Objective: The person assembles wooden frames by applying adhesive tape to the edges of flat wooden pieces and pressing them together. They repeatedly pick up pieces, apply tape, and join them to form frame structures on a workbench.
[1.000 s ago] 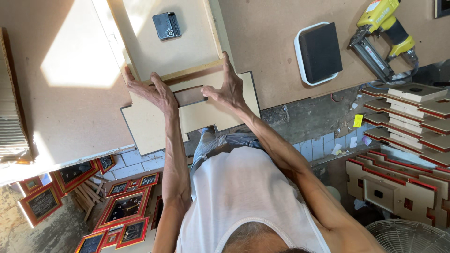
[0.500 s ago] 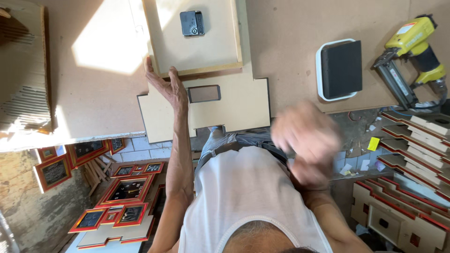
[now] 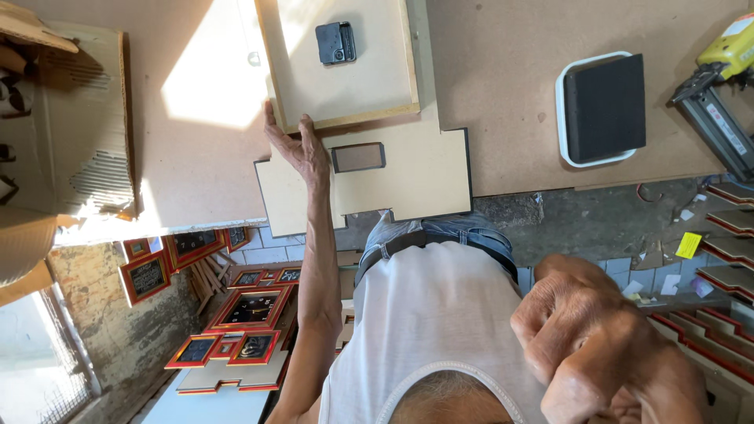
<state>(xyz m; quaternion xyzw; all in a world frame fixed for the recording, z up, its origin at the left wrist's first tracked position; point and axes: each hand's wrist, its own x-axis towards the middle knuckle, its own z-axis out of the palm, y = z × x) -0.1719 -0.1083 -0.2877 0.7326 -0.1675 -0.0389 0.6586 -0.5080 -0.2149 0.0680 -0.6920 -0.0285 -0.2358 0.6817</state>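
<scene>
Backboard (image 3: 408, 177) — long axis across bench

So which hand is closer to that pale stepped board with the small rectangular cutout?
Left. The left hand lies flat on the stepped board, fingers reaching the framed panel. The right hand is a raised fist near the camera, off the bench.

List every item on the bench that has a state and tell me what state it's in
left hand: flat, fingers spread on the stepped board
right hand: fisted, raised near the camera, off the bench
stepped board: flat, overhanging the bench edge
framed panel: face down, black clock movement fitted
black pad: in its white tray
nail gun: lying idle
</scene>
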